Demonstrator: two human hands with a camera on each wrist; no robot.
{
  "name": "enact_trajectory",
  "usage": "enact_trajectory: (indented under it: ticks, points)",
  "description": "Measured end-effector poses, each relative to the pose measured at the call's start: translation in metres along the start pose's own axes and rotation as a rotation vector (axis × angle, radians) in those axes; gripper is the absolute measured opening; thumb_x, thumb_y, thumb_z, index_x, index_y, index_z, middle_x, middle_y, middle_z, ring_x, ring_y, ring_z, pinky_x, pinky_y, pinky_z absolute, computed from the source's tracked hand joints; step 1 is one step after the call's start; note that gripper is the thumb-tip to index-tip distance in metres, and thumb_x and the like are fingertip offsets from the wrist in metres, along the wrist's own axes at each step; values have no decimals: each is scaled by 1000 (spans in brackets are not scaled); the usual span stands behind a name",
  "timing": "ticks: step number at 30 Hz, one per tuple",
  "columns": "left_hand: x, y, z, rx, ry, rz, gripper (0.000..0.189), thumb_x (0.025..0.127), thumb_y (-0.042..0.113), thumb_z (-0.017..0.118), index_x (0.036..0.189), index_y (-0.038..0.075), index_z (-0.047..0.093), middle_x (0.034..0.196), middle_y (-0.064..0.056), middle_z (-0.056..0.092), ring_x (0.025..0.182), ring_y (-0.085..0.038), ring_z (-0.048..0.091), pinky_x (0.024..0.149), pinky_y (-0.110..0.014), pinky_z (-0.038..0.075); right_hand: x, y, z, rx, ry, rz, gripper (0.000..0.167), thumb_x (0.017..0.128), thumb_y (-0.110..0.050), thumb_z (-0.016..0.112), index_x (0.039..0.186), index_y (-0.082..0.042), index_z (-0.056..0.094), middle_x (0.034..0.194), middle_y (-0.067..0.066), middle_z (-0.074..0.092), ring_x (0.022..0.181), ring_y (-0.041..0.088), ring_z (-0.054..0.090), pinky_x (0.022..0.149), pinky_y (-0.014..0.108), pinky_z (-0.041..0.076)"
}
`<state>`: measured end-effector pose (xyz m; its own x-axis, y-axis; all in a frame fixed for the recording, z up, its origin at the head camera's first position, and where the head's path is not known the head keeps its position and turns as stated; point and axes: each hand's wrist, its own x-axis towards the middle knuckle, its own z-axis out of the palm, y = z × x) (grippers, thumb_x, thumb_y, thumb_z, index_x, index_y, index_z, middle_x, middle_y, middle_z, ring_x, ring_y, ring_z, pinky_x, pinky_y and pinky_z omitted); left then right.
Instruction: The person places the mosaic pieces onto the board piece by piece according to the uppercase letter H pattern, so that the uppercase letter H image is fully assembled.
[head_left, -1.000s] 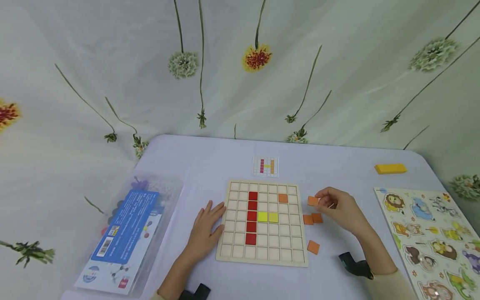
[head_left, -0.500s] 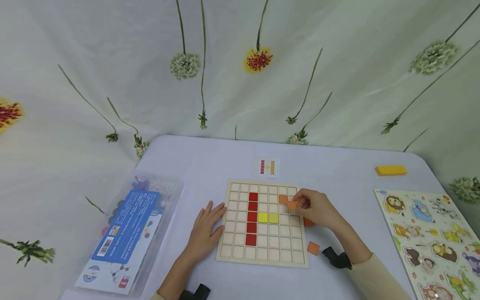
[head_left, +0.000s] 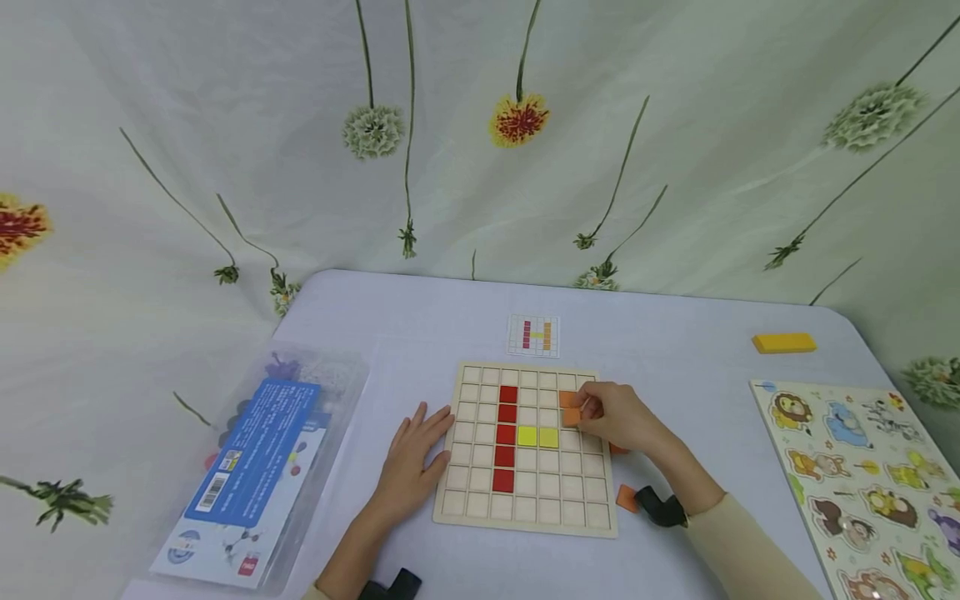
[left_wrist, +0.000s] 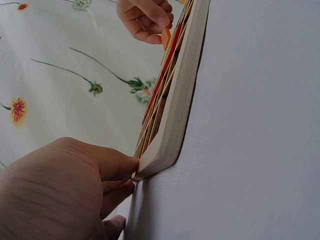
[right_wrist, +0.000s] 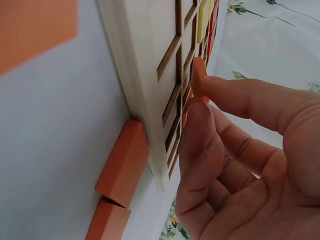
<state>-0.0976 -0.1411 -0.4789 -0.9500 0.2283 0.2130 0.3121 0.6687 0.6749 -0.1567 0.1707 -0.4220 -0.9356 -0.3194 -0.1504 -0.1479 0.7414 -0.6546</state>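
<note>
My right hand [head_left: 618,414] pinches an orange square tile [right_wrist: 198,76] between thumb and fingertips, close over the wooden grid board [head_left: 465,510]. In the head view this tile lies just below another orange tile [head_left: 567,399] set in the grid. A column of red tiles [head_left: 506,434] and two yellow tiles [head_left: 537,437] fill other cells. My left hand [head_left: 414,458] rests by the board's left edge with its fingers extended, fingertips touching the rim, as the left wrist view [left_wrist: 75,185] also shows.
Loose orange tiles [right_wrist: 124,162] lie right of the board, partly hidden by my right hand. A small pattern card [head_left: 533,335] lies behind the board. A boxed set [head_left: 247,475] stands left, an animal puzzle [head_left: 855,483] right, a yellow block [head_left: 783,343] back right.
My right hand has carried the orange tile left from beside the board to over the grid, under the orange tile placed there. My left hand has stayed put.
</note>
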Motion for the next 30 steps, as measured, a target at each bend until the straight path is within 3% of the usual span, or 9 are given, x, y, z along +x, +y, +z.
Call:
enact_trajectory:
  ticks: [12,18,24,30]
  points:
    - [-1,-3,1,7,10,-3,49,87,2,60,136,-1,55,146,-16,51,145,-45,25,116,-63,13,2,-2,6,-1,-10,28,21,79,-2,74,98,-3,63,75,2,56,67,14,49,58,24,41]
    - [-1,-2,1,5,-4,-5,49,88,2,60,136,0,55,146,-15,50,146,-45,25,116,-63,13,-6,-3,-3,19,12,24,22,81,-1,71,102,-2,64,78,2,59,69,13,51,60,24,44]
    - [-1,-2,1,4,-8,-8,49,88,2,60,136,0,54,147,-15,50,146,-44,24,116,-63,13,-25,6,-22,106,90,-28,21,84,-4,70,105,-2,64,83,3,60,75,16,54,61,23,46]
    - [-1,-5,2,3,-1,1,48,88,2,60,136,1,55,146,-14,51,146,-44,25,116,-63,13,-48,26,-34,241,199,31,31,86,-6,68,116,-2,63,93,8,59,80,15,53,61,23,45]
